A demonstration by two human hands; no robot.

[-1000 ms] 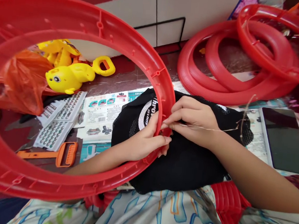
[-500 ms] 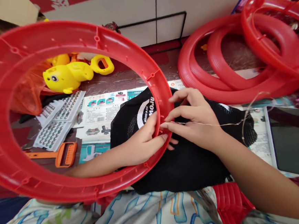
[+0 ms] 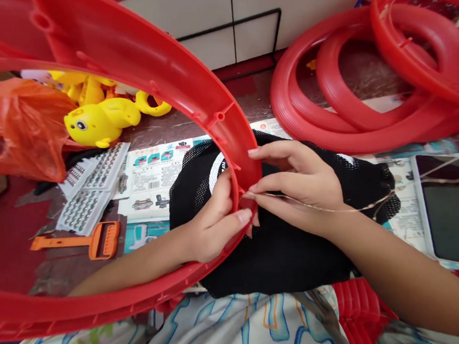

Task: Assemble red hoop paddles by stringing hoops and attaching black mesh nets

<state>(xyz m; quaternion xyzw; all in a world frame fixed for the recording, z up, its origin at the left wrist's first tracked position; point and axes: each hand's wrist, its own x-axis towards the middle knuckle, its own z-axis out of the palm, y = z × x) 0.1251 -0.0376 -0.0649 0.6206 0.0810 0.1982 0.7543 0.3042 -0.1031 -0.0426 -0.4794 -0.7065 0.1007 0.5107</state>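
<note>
A large red plastic ring half (image 3: 204,93), its ribbed hollow inside facing me, is tilted up over my lap. My left hand (image 3: 215,224) reaches through its opening and grips the near-right part of the rim, thumb inside the channel. At that same spot my right hand (image 3: 300,185) pinches a thin wire (image 3: 322,207) between thumb and fingers, close to a small peg in the channel. The wire trails right past my forearm. Beneath both hands lies black mesh fabric (image 3: 282,255) with white lettering, partly hidden by the ring.
Red rings (image 3: 294,103) are stacked at the back right, near a tablet-like device (image 3: 447,210). On the left are a yellow toy (image 3: 102,122), an orange plastic bag (image 3: 22,129), trays of button cells (image 3: 88,198) and an orange plastic handle (image 3: 105,240). A printed card (image 3: 149,184) lies beneath the fabric.
The ring has swung closer to me, its far left side rising and now beyond the frame. Both hands stay at the same part of the rim. The wire's loose end has shifted right.
</note>
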